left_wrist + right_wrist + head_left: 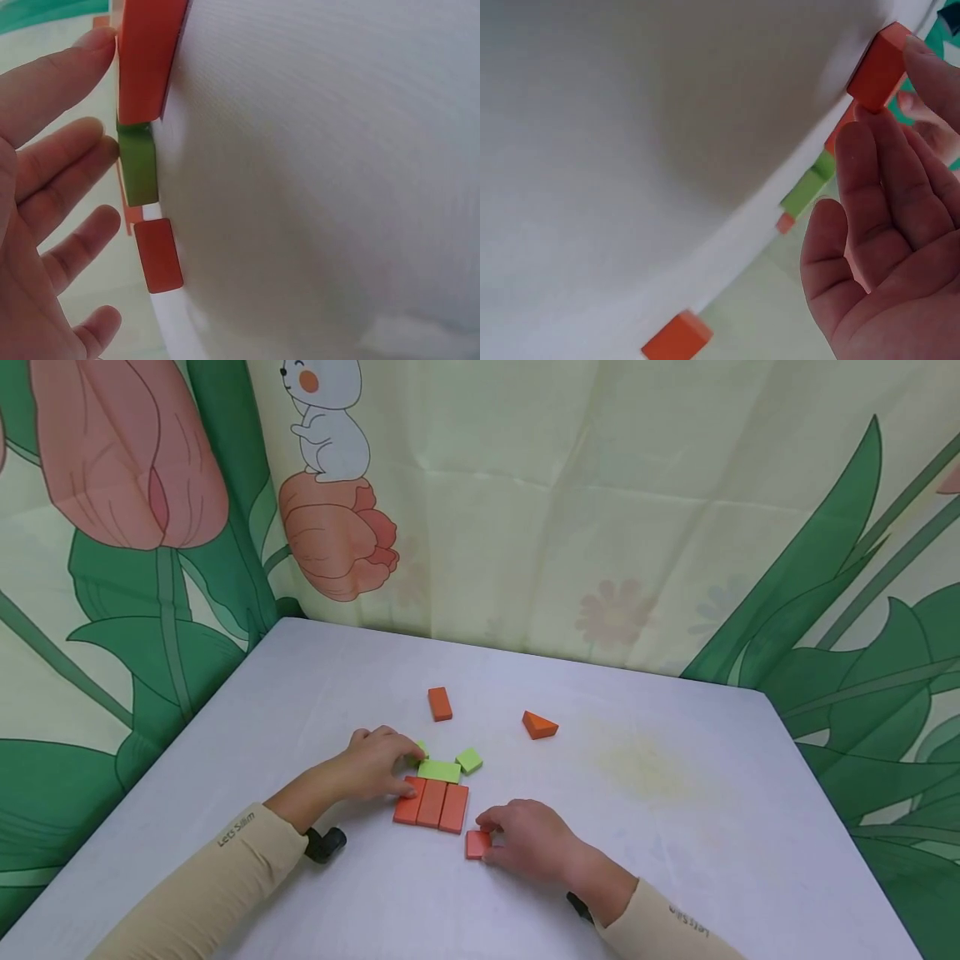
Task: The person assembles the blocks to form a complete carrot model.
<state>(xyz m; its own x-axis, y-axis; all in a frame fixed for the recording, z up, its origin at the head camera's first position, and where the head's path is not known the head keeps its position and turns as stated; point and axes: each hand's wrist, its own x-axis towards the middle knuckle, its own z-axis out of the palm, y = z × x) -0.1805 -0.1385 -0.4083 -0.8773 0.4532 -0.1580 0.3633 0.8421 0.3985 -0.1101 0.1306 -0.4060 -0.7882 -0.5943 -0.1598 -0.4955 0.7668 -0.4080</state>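
Note:
My right hand pinches a small red square block between thumb and fingertips, low at the table surface. In the right wrist view this block shows between the thumb and fingertips. Three red rectangular blocks lie side by side, just left and farther back. My left hand is at their left end, its thumb touching the leftmost one and its fingers extended by a small green block, partly hidden. In the left wrist view the fingers are fairly straight. A longer green block lies behind the red row.
Another small green block sits right of the longer green one. Farther back on the white table are an orange rectangular block and an orange triangular block. A printed curtain hangs behind the table.

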